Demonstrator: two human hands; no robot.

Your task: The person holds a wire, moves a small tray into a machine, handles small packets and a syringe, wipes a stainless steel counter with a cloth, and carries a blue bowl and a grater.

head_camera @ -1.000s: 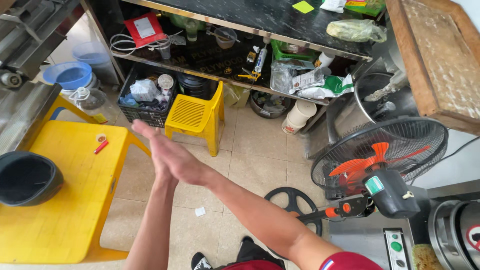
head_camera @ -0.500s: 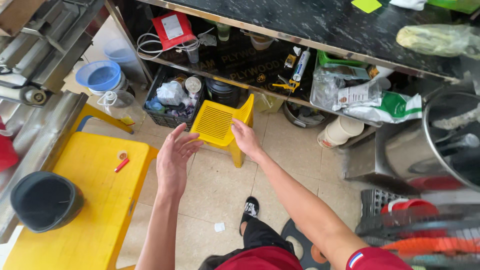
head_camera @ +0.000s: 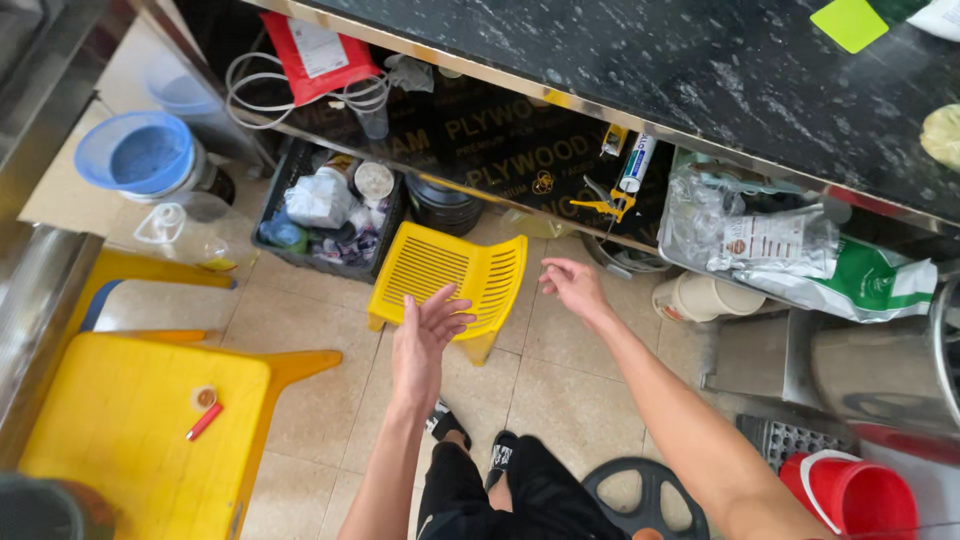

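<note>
Yellow stool (head_camera: 450, 275) sat on tiled floor (head_camera: 560, 390) below counter (head_camera: 700, 90), just beyond your left hand (head_camera: 425, 335) and right hand (head_camera: 572, 288). Both hands spread, empty. Risk: crowded crate (head_camera: 325, 215) beside stool could snag; shoes (head_camera: 470, 440) close under it.

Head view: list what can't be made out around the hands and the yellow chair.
- Yellow chair: the left hand covers its front edge; whether they touch is unclear.
- Right hand: palm faces away, so its underside is hidden.
- Black crate: contents too jumbled to identify.
- Red bucket: cut off by the bottom edge.
- Yellow table: near end cut off by the frame.
</note>
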